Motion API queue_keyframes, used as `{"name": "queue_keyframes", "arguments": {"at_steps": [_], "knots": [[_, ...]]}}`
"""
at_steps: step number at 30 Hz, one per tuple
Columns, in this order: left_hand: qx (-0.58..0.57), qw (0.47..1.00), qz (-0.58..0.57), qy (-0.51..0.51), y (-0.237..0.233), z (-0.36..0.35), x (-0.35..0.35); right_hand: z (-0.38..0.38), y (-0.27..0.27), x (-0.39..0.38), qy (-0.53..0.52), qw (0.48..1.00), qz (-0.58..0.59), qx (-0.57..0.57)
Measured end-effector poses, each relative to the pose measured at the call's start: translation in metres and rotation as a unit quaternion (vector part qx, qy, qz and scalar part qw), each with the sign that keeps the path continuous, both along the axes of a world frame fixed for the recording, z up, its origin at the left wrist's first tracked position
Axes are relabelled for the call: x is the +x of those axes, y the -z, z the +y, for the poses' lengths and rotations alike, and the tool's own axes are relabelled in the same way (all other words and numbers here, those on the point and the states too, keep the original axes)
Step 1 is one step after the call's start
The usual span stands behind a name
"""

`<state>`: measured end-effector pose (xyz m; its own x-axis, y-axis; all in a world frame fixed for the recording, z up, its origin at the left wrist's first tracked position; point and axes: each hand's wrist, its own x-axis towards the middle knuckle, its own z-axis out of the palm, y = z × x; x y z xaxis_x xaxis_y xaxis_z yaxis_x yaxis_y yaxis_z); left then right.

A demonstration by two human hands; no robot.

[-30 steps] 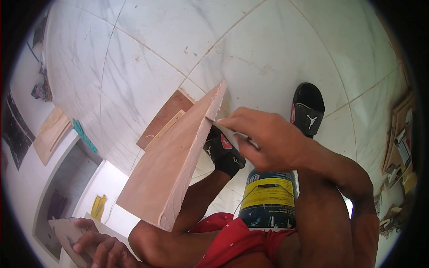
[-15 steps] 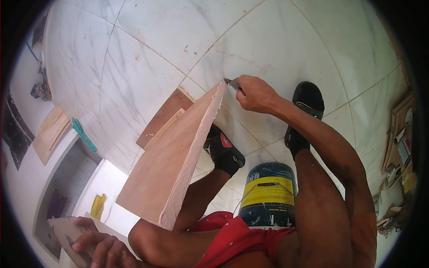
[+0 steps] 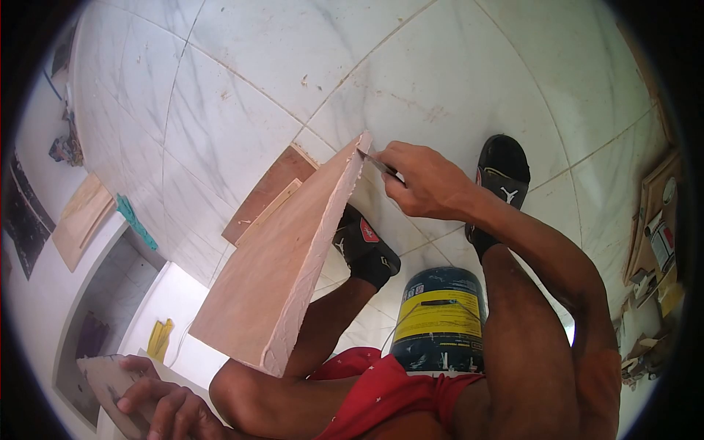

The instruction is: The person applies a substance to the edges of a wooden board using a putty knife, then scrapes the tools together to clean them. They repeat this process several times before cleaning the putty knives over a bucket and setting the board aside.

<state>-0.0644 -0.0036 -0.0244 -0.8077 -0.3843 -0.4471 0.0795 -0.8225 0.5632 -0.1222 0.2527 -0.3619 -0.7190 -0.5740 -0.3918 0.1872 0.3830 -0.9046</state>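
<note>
Bucket (image 3: 438,341) between the legs – contents unseen. Right hand (image 3: 427,183) grips scraper (image 3: 380,166), blade on board's (image 3: 268,257) pale-coated edge near far corner; left hand (image 3: 174,405) clasps flat plate (image 3: 104,381), lower left.

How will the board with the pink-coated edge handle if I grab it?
The board is probably stiff: its broad face shows no sag. The pink coating looks ridged and pasty, so it might smear or feel slippery. Broad but thin, the board may tip if pushed.

Single head-worn view, looking forward and down over lap (image 3: 396,392) to tiled floor (image 3: 440,66); board (image 3: 268,257) close.
</note>
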Motion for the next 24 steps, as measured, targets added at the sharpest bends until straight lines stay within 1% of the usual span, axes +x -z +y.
{"name": "queue_keyframes", "arguments": {"at_steps": [2,5,8,11,14,15,17,20,24], "knots": [[0.004,1.0,0.004,-0.004,0.0,0.002,0.0,0.01,-0.011,-0.008,-0.002,0.998,-0.07,-0.002],[0.054,0.998,0.027,-0.022,0.005,0.006,0.0,0.018,0.0,-0.018,0.017,0.994,-0.091,0.058],[0.055,0.998,0.017,-0.002,0.004,0.004,-0.002,0.01,0.029,-0.016,-0.01,0.992,-0.078,0.1],[0.024,1.0,0.016,-0.004,0.004,0.006,-0.003,-0.003,0.051,-0.014,-0.034,0.99,-0.071,0.113],[0.052,0.998,0.031,-0.024,0.007,0.008,-0.001,-0.011,0.062,-0.01,-0.039,0.993,-0.035,0.106],[0.033,0.999,0.023,-0.018,0.006,0.007,-0.001,-0.012,0.064,-0.008,-0.037,0.994,-0.019,0.099],[-0.004,1.0,0.007,-0.006,0.002,0.004,0.0,-0.014,0.06,-0.007,-0.034,0.996,0.015,0.085],[0.001,1.0,0.007,-0.007,0.0,-0.001,0.004,-0.011,0.05,-0.003,-0.037,0.997,0.028,0.058],[0.008,1.0,0.009,-0.007,0.001,-0.005,0.006,-0.003,0.018,-0.001,-0.029,0.999,0.034,0.016]]}}
